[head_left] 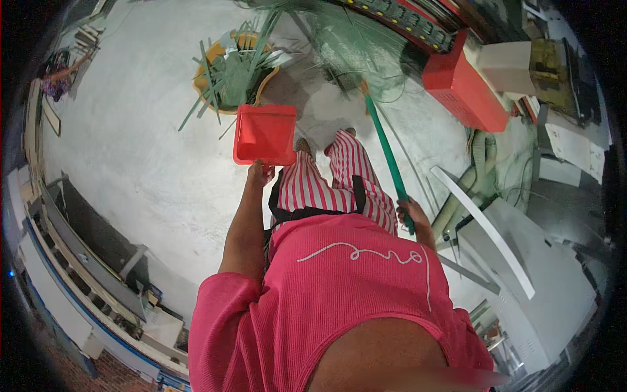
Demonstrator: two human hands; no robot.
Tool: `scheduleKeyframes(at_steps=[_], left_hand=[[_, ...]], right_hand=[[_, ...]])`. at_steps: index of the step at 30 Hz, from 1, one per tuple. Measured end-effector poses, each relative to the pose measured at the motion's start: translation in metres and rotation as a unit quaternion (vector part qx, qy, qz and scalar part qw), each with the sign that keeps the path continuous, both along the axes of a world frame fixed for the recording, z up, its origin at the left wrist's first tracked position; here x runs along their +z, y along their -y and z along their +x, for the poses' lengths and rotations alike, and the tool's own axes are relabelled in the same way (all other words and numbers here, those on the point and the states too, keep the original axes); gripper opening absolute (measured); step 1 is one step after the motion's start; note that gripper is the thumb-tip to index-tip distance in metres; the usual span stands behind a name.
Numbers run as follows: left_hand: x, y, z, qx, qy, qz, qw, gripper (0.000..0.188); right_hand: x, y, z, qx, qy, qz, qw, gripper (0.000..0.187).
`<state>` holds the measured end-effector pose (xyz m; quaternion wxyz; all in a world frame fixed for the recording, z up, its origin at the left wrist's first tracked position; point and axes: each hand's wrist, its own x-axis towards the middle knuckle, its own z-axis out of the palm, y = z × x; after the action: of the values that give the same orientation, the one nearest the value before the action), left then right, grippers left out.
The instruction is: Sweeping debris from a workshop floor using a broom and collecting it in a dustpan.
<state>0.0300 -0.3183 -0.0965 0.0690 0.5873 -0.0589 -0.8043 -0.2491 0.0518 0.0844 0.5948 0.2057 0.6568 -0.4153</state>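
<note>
My left hand (261,172) is closed on the near edge of a red plastic dustpan (264,135), a square, deep pan held out in front of my left leg. To the right, my right hand (409,212) wraps round the lower end of a long green pole (385,144). The pole slants away and up to the left, and its far part ends in a brown tip by the floor. What is fixed at that tip is too blurred to tell. Just beyond the dustpan stands a yellow tub (266,81) heaped with green strips (236,72).
A red box (465,88) stands at the far right beside stacked cartons. Hoses (460,196), a curved white strip (486,232) and a large grey-white casing (522,274) lie on the right. Shelving (85,261) lines the left side. Pale concrete floor (144,150) surrounds my feet.
</note>
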Motion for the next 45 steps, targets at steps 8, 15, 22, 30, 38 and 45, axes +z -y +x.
scheduleKeyframes(at_steps=[8,15,22,30,38,45], left_hand=[[0.006,0.009,-0.072,-0.062,0.026,-0.027,0.997,0.026],[0.021,0.008,-0.147,0.05,0.042,-0.031,0.997,0.029],[0.023,0.021,-0.176,0.09,-0.053,-0.085,0.991,0.028],[0.04,0.001,-0.199,0.048,-0.04,-0.089,0.994,0.034],[0.014,0.006,-0.192,0.075,-0.063,-0.094,0.991,0.038],[0.022,0.008,-0.217,0.074,0.045,-0.056,0.995,0.024]], right_hand=[[-0.028,-0.063,0.009,-0.107,0.019,0.088,0.99,0.022],[-0.011,-0.116,-0.026,-0.08,-0.018,0.055,0.995,0.023],[-0.009,-0.136,-0.046,-0.157,0.081,0.02,0.984,0.023],[-0.021,-0.158,-0.035,-0.002,0.005,0.085,0.996,0.022],[0.014,-0.13,-0.053,0.068,-0.055,0.143,0.986,0.023],[0.027,-0.137,-0.03,0.113,-0.082,0.224,0.965,0.024]])
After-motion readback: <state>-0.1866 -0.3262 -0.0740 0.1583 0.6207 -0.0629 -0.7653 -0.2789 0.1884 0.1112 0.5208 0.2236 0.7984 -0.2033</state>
